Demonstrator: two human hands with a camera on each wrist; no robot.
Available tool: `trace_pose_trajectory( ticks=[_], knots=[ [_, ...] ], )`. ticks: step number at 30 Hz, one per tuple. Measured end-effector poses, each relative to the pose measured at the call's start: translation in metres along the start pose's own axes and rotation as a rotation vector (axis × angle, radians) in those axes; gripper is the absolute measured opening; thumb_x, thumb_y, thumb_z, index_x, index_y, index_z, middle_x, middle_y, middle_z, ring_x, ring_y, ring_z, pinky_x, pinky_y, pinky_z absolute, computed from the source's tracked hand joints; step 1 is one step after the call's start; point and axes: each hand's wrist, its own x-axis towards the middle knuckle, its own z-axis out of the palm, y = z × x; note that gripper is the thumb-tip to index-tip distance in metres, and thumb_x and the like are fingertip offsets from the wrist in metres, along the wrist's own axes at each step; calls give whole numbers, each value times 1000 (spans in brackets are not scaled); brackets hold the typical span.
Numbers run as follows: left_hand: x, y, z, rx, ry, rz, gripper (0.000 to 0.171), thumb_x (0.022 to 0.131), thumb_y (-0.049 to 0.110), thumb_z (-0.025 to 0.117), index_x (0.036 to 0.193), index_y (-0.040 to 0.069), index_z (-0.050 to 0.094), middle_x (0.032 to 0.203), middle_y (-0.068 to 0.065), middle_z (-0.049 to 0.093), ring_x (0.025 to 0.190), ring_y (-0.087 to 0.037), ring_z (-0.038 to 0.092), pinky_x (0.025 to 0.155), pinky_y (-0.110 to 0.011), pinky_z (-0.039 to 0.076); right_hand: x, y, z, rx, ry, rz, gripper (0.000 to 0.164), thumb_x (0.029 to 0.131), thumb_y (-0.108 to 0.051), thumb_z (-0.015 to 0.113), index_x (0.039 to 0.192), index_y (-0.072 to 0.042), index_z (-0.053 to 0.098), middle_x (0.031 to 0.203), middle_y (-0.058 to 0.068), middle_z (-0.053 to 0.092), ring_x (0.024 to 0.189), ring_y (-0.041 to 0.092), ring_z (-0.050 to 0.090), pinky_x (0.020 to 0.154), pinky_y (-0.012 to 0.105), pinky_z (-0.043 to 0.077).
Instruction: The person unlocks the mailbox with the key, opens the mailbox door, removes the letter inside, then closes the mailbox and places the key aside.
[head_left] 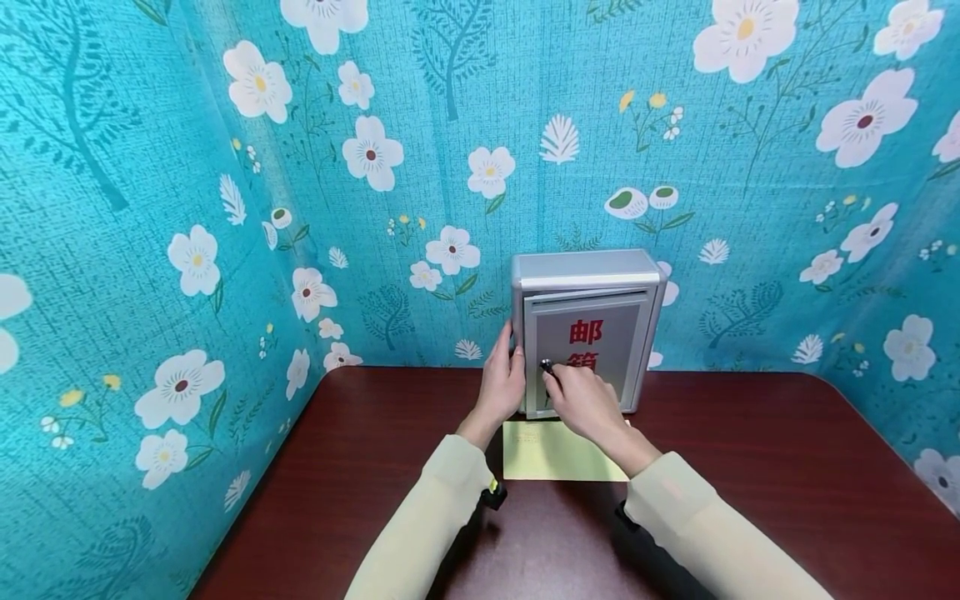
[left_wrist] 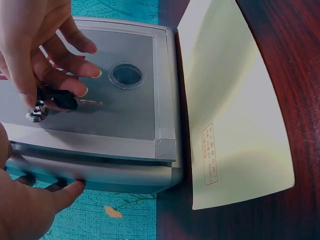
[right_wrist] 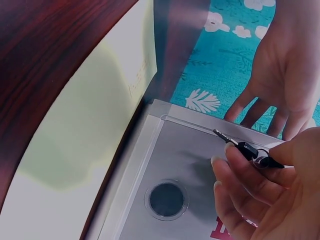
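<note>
A grey metal mailbox (head_left: 588, 265) with red characters stands upright against the curtain. Its front door (head_left: 551, 323) sits slightly ajar, with a dark gap along its left edge. My left hand (head_left: 498, 387) rests along the box's left side, fingers straight against it. At the door's left part, my right hand (head_left: 588, 404) pinches a black-headed key at the round lock (left_wrist: 36, 115). A second key (right_wrist: 245, 149) on the same ring dangles beside the fingers, its metal blade free. The pinched key's blade cannot be seen. A round window (left_wrist: 127, 75) shows low on the door.
On the dark red wooden table (head_left: 360, 467), a pale yellow envelope (head_left: 558, 454) with small red print lies just before the mailbox. Behind and to the left hangs a blue floral curtain (head_left: 420, 208).
</note>
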Motion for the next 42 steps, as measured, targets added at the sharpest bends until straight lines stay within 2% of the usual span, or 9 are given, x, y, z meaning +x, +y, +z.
trace_pose_trajectory(
  ticks=[8, 16, 25, 30, 36, 42],
  knots=[
    [0, -1, 0, 9, 1, 5, 57, 112, 15, 39, 165, 12, 18, 166, -11, 29, 151, -26, 31, 118, -47, 34, 6, 0, 1, -37, -1, -9, 36, 107, -31, 51, 76, -16, 60, 64, 0, 54, 57, 19, 56, 47, 39, 41],
    [1, -4, 0, 22, -1, 26, 57, 112, 16, 38, 165, 11, 18, 167, -9, 29, 151, -25, 30, 119, -46, 32, 10, 1, 1, -79, 83, -62, 33, 103, -28, 59, 73, -15, 61, 67, 1, 59, 55, 21, 56, 43, 39, 40],
    [1, -4, 0, 7, -7, 10, 57, 113, 18, 37, 165, 11, 17, 168, -8, 26, 152, -26, 28, 119, -46, 33, 14, -1, 2, -86, 91, -58, 29, 102, -28, 61, 78, -13, 65, 67, 1, 58, 54, 20, 54, 44, 37, 40],
    [1, -4, 0, 7, -4, 10, 56, 112, 17, 38, 165, 10, 18, 167, -8, 28, 152, -25, 29, 119, -46, 33, 15, -2, 2, -97, 100, -73, 32, 103, -28, 60, 73, -15, 62, 63, 0, 55, 52, 20, 53, 43, 36, 39],
    [1, -3, 0, 5, -2, 0, 57, 112, 18, 39, 165, 14, 19, 167, -8, 29, 151, -24, 30, 118, -45, 34, 15, -2, 4, -121, 106, -81, 34, 103, -27, 61, 71, -15, 60, 63, 0, 54, 53, 22, 54, 43, 38, 40],
    [-1, -1, 0, -5, -1, -24, 57, 112, 19, 38, 165, 16, 19, 167, -8, 29, 151, -25, 30, 118, -45, 35, 14, -1, 5, -182, 159, -127, 33, 102, -26, 63, 71, -14, 60, 67, 3, 58, 55, 27, 59, 43, 41, 43]
  ],
)
